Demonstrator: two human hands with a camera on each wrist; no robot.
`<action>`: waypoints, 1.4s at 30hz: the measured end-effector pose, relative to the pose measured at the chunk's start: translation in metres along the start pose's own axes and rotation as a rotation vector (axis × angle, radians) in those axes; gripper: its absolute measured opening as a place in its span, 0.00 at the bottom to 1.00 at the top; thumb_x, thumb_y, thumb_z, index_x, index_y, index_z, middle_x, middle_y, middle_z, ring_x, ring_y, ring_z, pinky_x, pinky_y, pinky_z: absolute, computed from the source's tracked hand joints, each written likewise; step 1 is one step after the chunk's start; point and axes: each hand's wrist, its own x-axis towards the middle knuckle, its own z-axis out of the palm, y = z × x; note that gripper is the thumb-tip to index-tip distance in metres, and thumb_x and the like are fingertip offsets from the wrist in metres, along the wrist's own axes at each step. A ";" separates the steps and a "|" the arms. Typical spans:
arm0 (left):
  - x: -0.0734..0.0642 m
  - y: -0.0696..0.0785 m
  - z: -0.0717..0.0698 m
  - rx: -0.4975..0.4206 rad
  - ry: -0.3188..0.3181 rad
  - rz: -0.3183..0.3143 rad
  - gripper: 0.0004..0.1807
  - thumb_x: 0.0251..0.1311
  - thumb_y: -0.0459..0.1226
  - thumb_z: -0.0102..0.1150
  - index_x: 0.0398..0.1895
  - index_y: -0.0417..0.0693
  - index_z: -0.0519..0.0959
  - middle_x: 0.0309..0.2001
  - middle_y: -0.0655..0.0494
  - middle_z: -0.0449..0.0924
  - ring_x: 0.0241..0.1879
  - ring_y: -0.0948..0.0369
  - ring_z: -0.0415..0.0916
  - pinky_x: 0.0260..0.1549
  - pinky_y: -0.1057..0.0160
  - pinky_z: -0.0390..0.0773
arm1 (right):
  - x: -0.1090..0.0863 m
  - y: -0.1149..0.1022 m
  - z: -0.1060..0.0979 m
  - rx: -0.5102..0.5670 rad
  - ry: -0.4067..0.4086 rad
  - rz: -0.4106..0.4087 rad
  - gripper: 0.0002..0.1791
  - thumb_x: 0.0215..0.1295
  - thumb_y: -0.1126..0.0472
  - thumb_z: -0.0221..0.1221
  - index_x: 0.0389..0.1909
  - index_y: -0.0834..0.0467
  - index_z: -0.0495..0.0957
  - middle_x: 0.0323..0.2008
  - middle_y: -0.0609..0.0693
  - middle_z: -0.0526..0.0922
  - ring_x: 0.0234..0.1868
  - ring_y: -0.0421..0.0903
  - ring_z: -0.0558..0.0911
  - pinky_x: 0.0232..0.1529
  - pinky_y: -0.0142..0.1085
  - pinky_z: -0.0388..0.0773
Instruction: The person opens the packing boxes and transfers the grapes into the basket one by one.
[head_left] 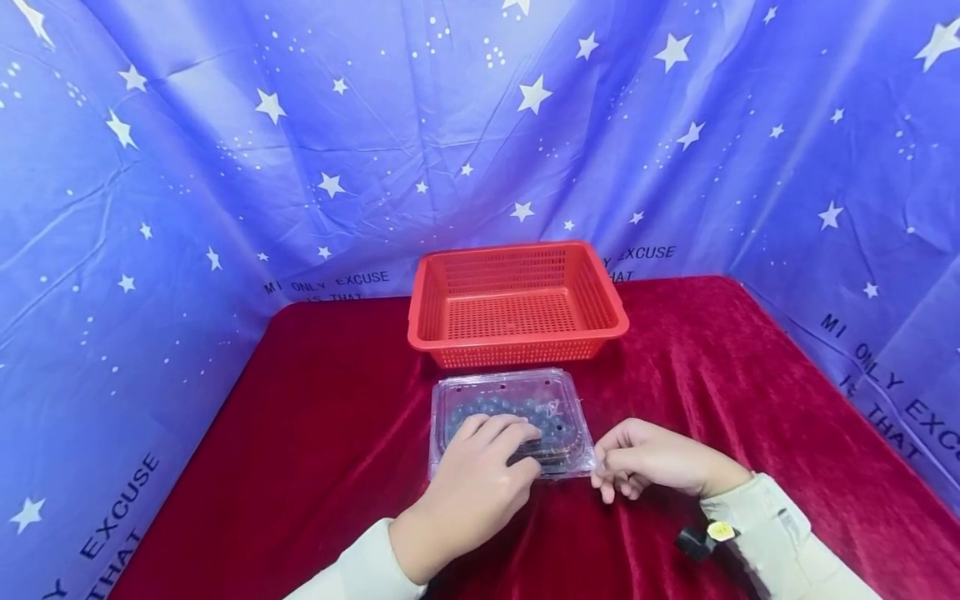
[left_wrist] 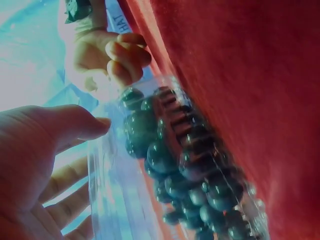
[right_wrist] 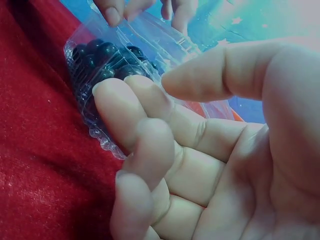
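Note:
A clear plastic clamshell box (head_left: 442, 400) lies on the red cloth, holding several dark, glossy round fruits (left_wrist: 162, 155) that look like grapes or blueberries. My left hand (head_left: 480, 483) rests on the lid from the near left, fingers spread over the top and thumb toward the front edge. At the front right corner, my right hand (head_left: 648, 458) pinches the box's rim between thumb and curled fingers. In the right wrist view its fingertips (right_wrist: 117, 102) cover part of the box. The fruits under my left hand are partly hidden in the head view.
A red perforated plastic basket (head_left: 517, 344) stands just behind the box. Red velvet cloth (head_left: 315, 400) covers the table. Blue star-printed curtains (head_left: 427, 108) hang around the back and both sides. A black device (head_left: 696, 543) is strapped at my right wrist.

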 end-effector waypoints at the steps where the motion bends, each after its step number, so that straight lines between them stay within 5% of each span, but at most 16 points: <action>1: -0.002 -0.001 -0.002 0.000 -0.001 -0.003 0.04 0.54 0.37 0.70 0.29 0.59 0.86 0.54 0.58 0.83 0.59 0.58 0.78 0.53 0.57 0.76 | 0.000 0.000 0.000 -0.001 0.000 -0.001 0.12 0.70 0.67 0.55 0.34 0.72 0.83 0.27 0.63 0.87 0.22 0.37 0.76 0.25 0.28 0.76; 24: -0.050 -0.027 -0.035 0.015 0.001 -0.112 0.06 0.49 0.35 0.70 0.24 0.56 0.82 0.51 0.56 0.84 0.54 0.55 0.80 0.49 0.54 0.76 | -0.001 -0.001 0.001 -0.013 0.004 -0.008 0.12 0.70 0.67 0.54 0.34 0.71 0.83 0.28 0.62 0.88 0.23 0.36 0.78 0.26 0.27 0.77; 35: -0.067 -0.039 -0.042 -0.018 0.074 -0.116 0.05 0.51 0.34 0.63 0.28 0.53 0.86 0.46 0.55 0.81 0.44 0.56 0.78 0.36 0.58 0.71 | -0.001 0.000 0.000 -0.016 0.006 0.000 0.11 0.69 0.67 0.55 0.35 0.71 0.83 0.28 0.60 0.88 0.23 0.36 0.77 0.26 0.28 0.77; 42: -0.074 -0.043 -0.046 0.010 0.061 -0.112 0.04 0.54 0.35 0.64 0.31 0.53 0.87 0.40 0.59 0.81 0.40 0.58 0.77 0.35 0.60 0.68 | 0.000 0.002 -0.001 -0.012 0.002 -0.004 0.11 0.69 0.67 0.55 0.35 0.72 0.83 0.28 0.60 0.88 0.23 0.37 0.78 0.26 0.28 0.77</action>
